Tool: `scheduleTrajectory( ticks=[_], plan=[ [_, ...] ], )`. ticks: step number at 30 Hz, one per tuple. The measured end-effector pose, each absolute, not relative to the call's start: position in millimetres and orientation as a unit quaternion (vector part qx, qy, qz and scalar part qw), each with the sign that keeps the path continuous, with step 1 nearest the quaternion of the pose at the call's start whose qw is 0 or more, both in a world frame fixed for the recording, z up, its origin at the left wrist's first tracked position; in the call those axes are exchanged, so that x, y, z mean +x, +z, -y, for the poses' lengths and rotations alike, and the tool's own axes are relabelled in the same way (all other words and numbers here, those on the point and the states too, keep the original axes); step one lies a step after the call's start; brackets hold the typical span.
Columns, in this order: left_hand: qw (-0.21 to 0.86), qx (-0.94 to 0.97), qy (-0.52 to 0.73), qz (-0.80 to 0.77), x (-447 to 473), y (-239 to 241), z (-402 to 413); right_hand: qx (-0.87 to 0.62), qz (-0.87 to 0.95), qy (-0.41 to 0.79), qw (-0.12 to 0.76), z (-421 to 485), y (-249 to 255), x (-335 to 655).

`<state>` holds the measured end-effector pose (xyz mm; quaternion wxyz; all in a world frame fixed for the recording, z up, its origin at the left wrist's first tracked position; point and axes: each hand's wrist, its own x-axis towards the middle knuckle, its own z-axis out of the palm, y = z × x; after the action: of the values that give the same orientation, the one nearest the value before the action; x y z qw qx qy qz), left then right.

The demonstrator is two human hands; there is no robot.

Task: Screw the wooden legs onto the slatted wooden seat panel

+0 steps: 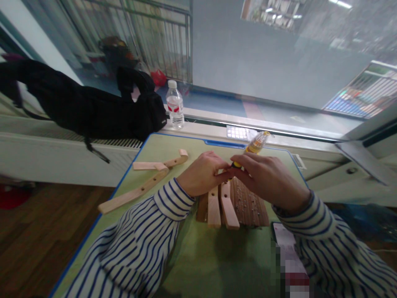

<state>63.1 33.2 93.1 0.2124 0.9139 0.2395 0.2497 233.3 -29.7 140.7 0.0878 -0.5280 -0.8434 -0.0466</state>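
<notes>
Two bare hands at a green worktop with a blue rim, seen from the wearer's head. The right grip is closed around a yellow-handled tool, apparently a screwdriver, lying between thumb and fingers; its clear handle slants out to the far right, towards the worktop's far edge. The left grip is bent over the far ends of two pale wooden strips; how far it is open, and whether it has hold of anything, cannot be told. The fingertips of both meet or nearly meet. The left strip and right strip lie side by side on a brown board, a narrow gap between them, their near ends just past its near edge. Small screws are strewn over the board's right part. To the left, two hooked wooden pieces touch or overlap near their far ends; the nearer one reaches the worktop's left edge. Open room lies mainly between the board's near edge and the viewer, bounded by the sleeves; beyond the far edge, a bottle and a black bag stand close against the window
</notes>
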Motion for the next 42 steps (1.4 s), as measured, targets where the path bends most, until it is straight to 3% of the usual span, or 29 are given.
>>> scheduleTrajectory(
  ticks=[8,21,42],
  plan=[
    [0.164,0.904,0.275,-0.284,66.4,89.7,-32.7,-0.529,0.844,-0.048,0.072,30.1,142.3,231.3],
    [0.184,0.900,0.283,-0.275,66.3,88.8,-33.3,-0.487,0.870,0.012,0.079,33.0,150.4,234.9],
    [0.207,0.911,0.257,-0.247,64.3,89.8,-33.7,-0.543,0.831,-0.051,0.105,32.9,136.5,231.9]
  ],
)
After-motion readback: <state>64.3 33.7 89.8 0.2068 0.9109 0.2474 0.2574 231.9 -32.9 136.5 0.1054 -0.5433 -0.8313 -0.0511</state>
